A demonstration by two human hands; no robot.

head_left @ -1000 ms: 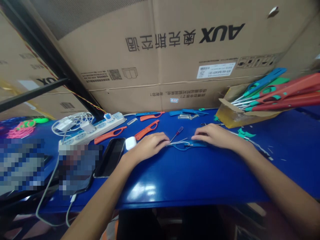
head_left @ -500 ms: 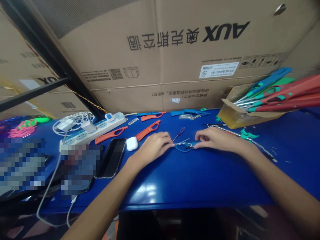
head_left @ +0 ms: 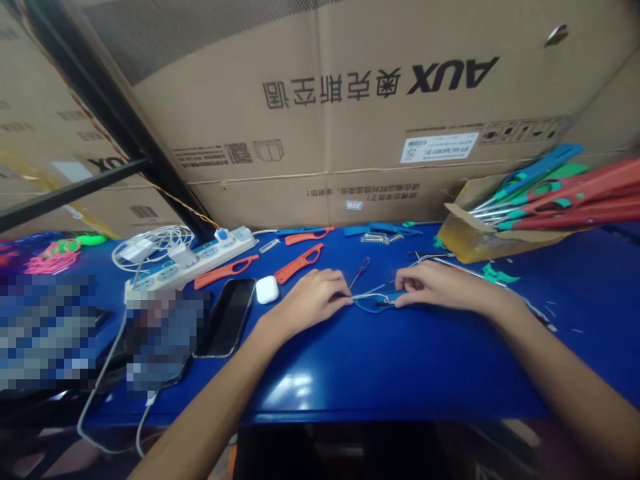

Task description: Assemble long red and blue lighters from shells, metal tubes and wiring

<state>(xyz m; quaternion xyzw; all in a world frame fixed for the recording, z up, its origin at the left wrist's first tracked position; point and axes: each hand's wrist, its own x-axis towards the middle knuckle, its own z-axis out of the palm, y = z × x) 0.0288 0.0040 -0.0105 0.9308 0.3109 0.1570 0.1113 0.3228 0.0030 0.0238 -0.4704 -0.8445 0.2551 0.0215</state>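
Between my hands lies a blue plastic lighter casing half (head_left: pixel 369 308) with a looped trigger guard, just over the table. Thin white wires and a small dark part sit along it. My left hand (head_left: pixel 320 293) pinches its left end between thumb and fingers. The right end is in the pinch of my right hand (head_left: pixel 440 288), its fingers curled and partly hiding the casing. Just beyond the left fingertips rests a small screwdriver (head_left: pixel 363 265) with a purple, see-through handle. A metal lighter tube (head_left: pixel 453 263) with wires lies behind my right hand.
Orange casing halves (head_left: pixel 300 263), a white earbud case (head_left: pixel 267 289), a phone (head_left: pixel 227 317) and a power strip (head_left: pixel 193 264) lie on the left. Blue casings (head_left: pixel 383 229) are at the back. A carton (head_left: pixel 463 233) of long lighters stands right, near green scraps (head_left: pixel 495 273).
The view has shifted slightly, so everything appears a little lower and farther right. Both hands keep their pinch on the blue casing with hardly any other movement.
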